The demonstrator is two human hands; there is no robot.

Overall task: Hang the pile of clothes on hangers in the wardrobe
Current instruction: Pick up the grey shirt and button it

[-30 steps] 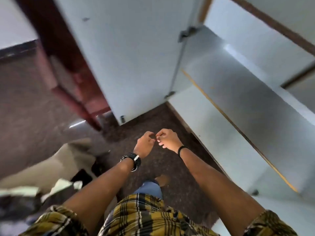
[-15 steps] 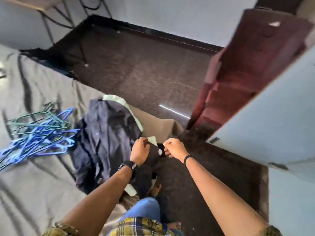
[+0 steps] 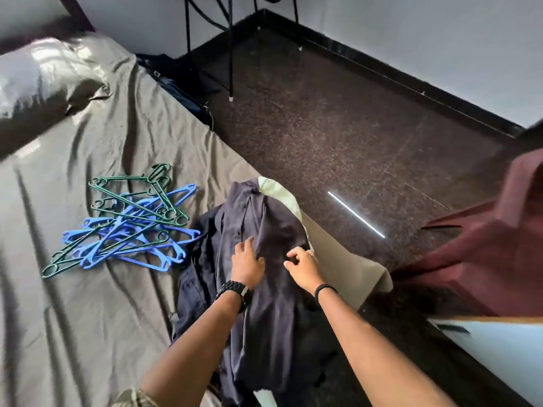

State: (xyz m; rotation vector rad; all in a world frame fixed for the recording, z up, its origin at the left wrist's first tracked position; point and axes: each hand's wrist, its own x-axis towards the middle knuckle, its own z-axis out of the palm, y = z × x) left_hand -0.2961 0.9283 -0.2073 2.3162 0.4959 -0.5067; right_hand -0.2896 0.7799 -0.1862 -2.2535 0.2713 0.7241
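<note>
Both hands' grip loose, empty (left hand [image 3: 248, 264], right hand [image 3: 304, 267]) over dark garment [image 3: 273, 318]

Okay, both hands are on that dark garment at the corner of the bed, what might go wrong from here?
1. The dark garment lies at the bed corner, partly hanging over the edge; lifting it carelessly may drag the pale green garment beneath it onto the floor.
2. The hangers lie in a tangled blue and green heap, so pulling one out may lift several.
3. The left hand and right hand rest mid-fabric, so the garment may come up bunched.
</note>
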